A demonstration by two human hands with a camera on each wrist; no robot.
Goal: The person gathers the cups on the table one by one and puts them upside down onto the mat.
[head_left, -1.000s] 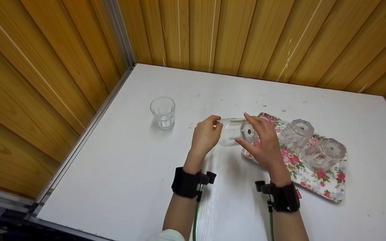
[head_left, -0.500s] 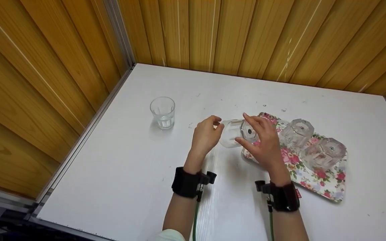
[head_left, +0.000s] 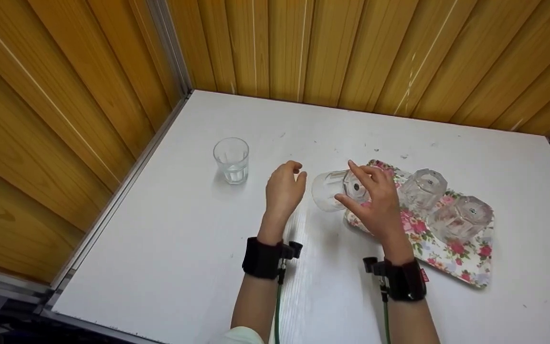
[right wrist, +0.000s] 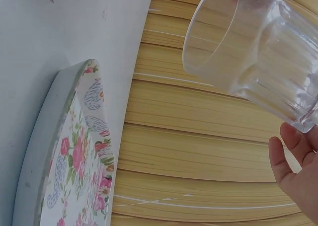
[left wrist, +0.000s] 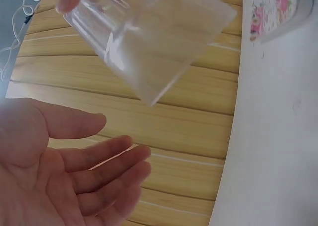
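My right hand grips a clear drinking glass near its base, thumb and fingers on either side. The glass is tilted on its side above the table, its mouth toward the left, its base toward the right palm. In the right wrist view the glass looks empty. Apart from it, on the left, my left hand holds nothing, its fingers relaxed and slightly bent; the left wrist view shows the bare palm below the glass.
A floral tray lies on the right, bearing two upside-down glasses, one farther back and one nearer. Upright on the white table's left stands another glass. Wood-patterned walls border the table at left and back.
My left hand has let go of the glass and moved away to the left. The right hand keeps hold of it, and its mouth has dipped slightly.
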